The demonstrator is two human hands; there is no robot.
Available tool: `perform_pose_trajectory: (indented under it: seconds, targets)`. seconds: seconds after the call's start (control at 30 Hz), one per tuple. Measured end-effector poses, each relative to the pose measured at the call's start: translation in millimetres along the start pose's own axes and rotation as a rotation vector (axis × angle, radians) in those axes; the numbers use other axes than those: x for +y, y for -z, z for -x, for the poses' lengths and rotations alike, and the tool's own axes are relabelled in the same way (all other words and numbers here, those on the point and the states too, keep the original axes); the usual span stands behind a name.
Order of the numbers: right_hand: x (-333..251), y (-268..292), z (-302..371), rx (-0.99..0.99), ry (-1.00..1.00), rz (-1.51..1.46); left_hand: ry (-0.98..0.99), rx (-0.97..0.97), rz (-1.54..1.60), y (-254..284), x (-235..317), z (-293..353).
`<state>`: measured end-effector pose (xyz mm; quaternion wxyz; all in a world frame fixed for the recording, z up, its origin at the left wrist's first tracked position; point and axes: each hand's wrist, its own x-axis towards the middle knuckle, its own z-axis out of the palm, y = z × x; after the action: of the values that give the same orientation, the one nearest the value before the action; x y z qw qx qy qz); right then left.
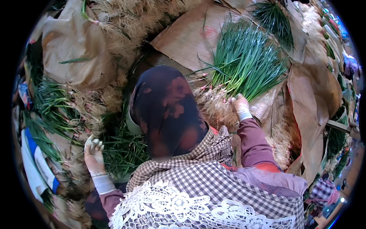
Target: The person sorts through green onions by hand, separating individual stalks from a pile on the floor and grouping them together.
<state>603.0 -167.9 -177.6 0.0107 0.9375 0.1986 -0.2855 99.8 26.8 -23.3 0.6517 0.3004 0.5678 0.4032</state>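
A big fanned bunch of green onions (248,57) lies on brown paper, its green leaves pointing away and its pale roots (215,103) toward me. My right hand (240,104) is closed on stems at the bunch's near side, just above the pinkish bulbs; the fingertips are partly hidden. My left hand (94,152) is raised at the left, palm up with the fingers a little bent and apart, and nothing shows in it. Loose green leaves (126,149) lie right beside it. Both wrists have white cuffs under maroon sleeves.
Dark cloth with reddish patches (167,110) bulges up between my arms. More green onions (53,99) lie at the left, below a brown paper sheet (76,49). Root masses (126,23) line the back. Another bunch (272,19) lies far right, and large brown paper (314,107) stands near my right arm.
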Motion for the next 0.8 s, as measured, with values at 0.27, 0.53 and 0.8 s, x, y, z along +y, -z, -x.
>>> perform_pose_trajectory:
  seconds: [0.27,0.53,0.8]
  targets:
    - [-91,56,-16,0.170,0.183,0.080,-0.022,0.009,0.008,-2,1,0]
    - [-127,69,-10,-0.205,0.222,-0.221,-0.010,0.097,0.037,19,-4,6]
    - [-158,49,1,-0.181,0.466,0.033,-0.040,0.019,-0.053,-1,-3,6]
